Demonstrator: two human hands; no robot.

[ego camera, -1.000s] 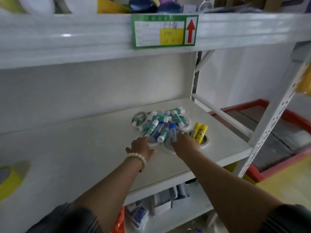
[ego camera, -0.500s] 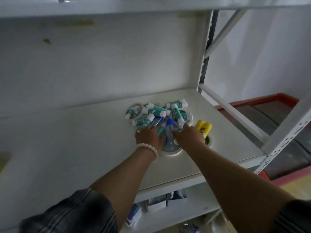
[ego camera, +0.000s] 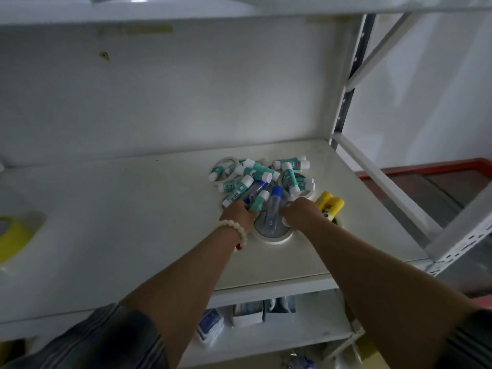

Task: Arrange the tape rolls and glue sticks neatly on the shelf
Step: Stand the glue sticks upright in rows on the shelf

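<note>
- Two bare arms reach onto a white shelf (ego camera: 133, 209), both hands at the near edge of a loose heap of glue sticks (ego camera: 255, 171) lying over flat tape rolls.
- The left hand (ego camera: 238, 213), a pale bead bracelet (ego camera: 239, 230) at its wrist, is curled narrow with fingers down on the teal-and-white sticks — whether it actually grips one cannot be told.
- The right hand (ego camera: 302, 213) is likewise curled, knuckles up, fingertips hidden under the palm; it touches the pile just beside a clear tube with a blue cap (ego camera: 274, 203), grip unclear.
- That blue-capped tube lies across a white tape roll (ego camera: 271, 237) between the two hands.
- Two yellow glue sticks (ego camera: 330, 205) lie side by side just right of the right hand, touching each other.
- Another clear tape roll (ego camera: 225, 169) sits at the far left of the heap with a teal stick resting inside its ring.
- A yellow tape roll (ego camera: 13, 235) lies well apart at the shelf's left edge — blurred.
- Boxed goods (ego camera: 247, 314) stand on the lower shelf.
</note>
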